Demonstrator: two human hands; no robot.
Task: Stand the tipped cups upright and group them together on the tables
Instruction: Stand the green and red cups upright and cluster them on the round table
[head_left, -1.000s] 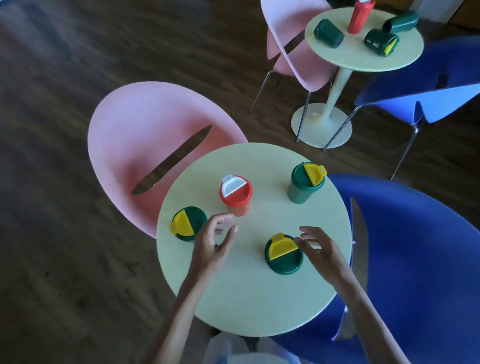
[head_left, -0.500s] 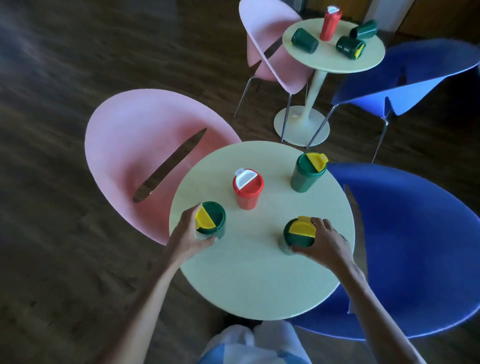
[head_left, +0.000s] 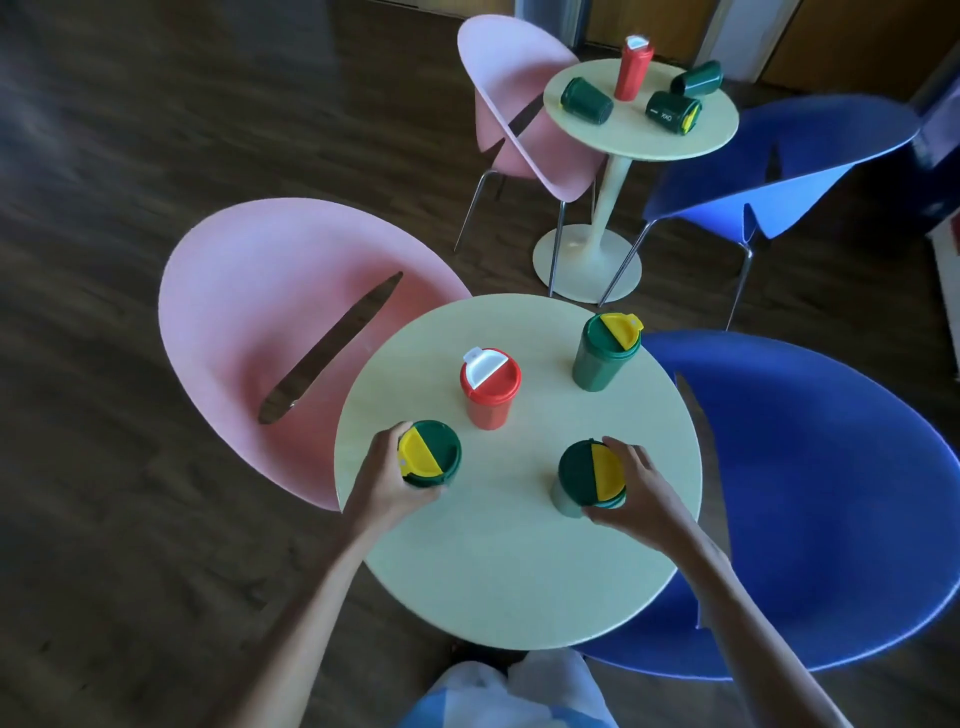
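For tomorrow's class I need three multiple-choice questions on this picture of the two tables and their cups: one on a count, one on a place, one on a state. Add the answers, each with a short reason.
1. How many cups stand upright on the near table?
A) two
B) three
C) four

2. Where do the three tipped green cups lie?
A) on the near table
B) on the far table
C) on a pink chair

3. What is the left hand doing?
A) lying flat on the table
B) gripping a green cup
C) hanging free in the air

Answers
1 C: one red and three green all stand lid-up there.
2 B: they lie on their sides beside the far table's upright red cup.
3 B: its fingers curl round the cup's side.
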